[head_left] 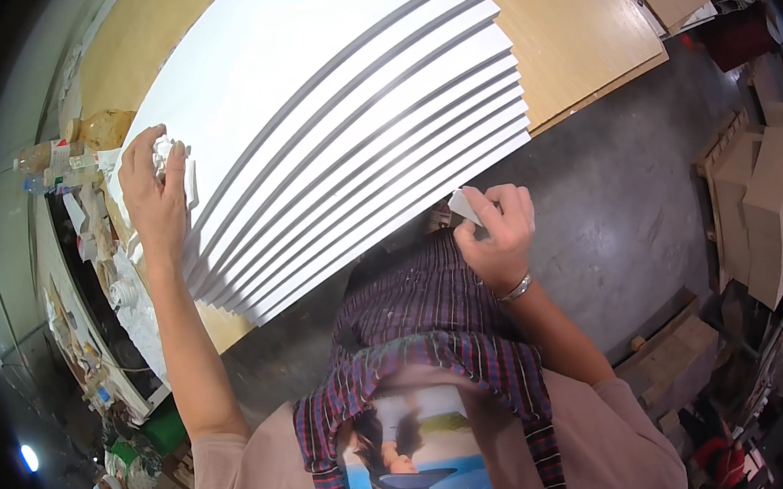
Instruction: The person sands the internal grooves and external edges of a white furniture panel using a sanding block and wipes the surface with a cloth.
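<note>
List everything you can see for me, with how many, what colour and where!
boards: about ten, white with grey edges, stepped stack, centre
wood: at least one sheet, tan, under the boards
bottles: at least two, clear and yellowish, left
clutter: too jumbled to count, mixed colours, left and right edges
boxes: several, brown, right
floor: one, grey, right of centre
crumpled thing: one, white, in the left hand
small piece: one, whitish, in the right hand
apron: one, dark striped, lower centre
shirt: one, pinkish-tan, bottom
bracelet: one, silvery, right wrist
arms: two, bare, below the hands
</note>
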The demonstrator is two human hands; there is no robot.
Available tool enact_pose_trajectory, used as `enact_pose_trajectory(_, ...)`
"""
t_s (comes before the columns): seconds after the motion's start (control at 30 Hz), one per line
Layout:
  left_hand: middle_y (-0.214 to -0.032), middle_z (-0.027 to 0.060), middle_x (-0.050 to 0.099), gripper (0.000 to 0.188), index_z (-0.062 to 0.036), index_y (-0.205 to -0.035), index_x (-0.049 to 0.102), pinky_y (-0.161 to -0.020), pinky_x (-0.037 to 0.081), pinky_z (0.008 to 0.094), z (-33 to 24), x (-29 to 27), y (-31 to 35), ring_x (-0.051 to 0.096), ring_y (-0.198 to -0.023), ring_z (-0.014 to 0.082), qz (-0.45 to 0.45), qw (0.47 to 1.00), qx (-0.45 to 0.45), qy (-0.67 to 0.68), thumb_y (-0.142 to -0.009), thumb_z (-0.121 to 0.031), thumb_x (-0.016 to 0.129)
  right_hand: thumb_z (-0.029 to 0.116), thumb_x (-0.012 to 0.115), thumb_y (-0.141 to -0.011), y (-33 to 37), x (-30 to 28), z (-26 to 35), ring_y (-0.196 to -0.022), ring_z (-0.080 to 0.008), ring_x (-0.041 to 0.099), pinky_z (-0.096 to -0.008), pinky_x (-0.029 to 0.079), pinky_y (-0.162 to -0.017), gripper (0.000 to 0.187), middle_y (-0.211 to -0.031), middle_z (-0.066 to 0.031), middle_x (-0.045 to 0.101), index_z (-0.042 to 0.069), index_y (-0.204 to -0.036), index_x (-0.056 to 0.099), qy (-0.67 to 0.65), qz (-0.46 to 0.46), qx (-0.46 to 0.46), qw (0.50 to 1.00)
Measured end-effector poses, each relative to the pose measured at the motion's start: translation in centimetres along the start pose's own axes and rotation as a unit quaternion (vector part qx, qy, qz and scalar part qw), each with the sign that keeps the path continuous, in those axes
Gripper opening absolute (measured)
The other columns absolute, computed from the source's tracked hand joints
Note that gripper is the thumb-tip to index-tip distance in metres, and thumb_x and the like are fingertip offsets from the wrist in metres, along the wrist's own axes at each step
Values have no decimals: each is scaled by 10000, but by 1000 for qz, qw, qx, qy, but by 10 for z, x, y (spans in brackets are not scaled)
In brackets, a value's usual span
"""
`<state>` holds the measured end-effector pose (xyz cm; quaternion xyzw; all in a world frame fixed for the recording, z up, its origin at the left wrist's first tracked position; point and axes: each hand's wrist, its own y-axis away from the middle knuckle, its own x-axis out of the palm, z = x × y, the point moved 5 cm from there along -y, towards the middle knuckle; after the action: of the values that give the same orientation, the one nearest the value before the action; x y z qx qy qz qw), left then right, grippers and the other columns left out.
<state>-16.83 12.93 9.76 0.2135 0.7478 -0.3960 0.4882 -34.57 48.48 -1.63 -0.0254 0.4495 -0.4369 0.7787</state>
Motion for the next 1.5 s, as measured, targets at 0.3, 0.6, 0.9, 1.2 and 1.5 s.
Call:
enact_pose_trajectory(0.3, -1269, 139, 598, 333, -33, -1254, 612, -1037, 411, 382, -4, -1, 1, 543, -1189, 292, 19, 998, -52, 30, -986, -229, 621, 23, 653, -647, -2, -9, -19, -772, -298, 530, -419, 445, -660, 357, -842, -94, 540, 61, -998, 708, 25, -37, 31, 999)
enact_pose_trajectory(0.6, -1255, 113, 607, 361, -64, -1242, 627, -941, 457, 363, 0, 1, 1, 544, -1146, 275, 0, 1000, -13, 12, -977, -309, 630, -22, 676, -658, -26, -25, -81, -842, -306, 543, -427, 469, -741, 404, -880, -113, 554, 60, -1049, 735, 5, -76, 112, 991)
enact_pose_trajectory(0.9, -1252, 113, 610, 346, -62, -1234, 632, -964, 443, 371, 0, 0, 0, 543, -1149, 277, -3, 1000, -13, 19, -971, -287, 638, 13, 686, -675, -37, -39, -103, -859, -296, 568, -408, 483, -766, 360, -894, -102, 584, 66, -1026, 740, 28, -76, 102, 991)
enact_pose_trajectory(1.2, -1313, 114, 597, 346, -57, -1276, 612, -1047, 414, 381, 0, -15, -1, 516, -1255, 266, 73, 992, -45, 90, -957, -190, 632, 5, 668, -771, -34, -73, -138, -801, -190, 553, -313, 469, -741, 336, -937, -73, 591, -42, -1103, 690, -28, -194, 214, 957)
enact_pose_trajectory(1.5, -1179, 127, 668, 459, -49, -1230, 640, -932, 529, 366, -170, -9, -11, 660, -1086, 269, -40, 944, 185, 269, -783, 28, 710, -7, 662, -913, -76, -82, -120, -932, -88, 582, -215, 485, -794, 435, -1147, -60, 634, -110, -1322, 559, -282, -246, 276, 885)
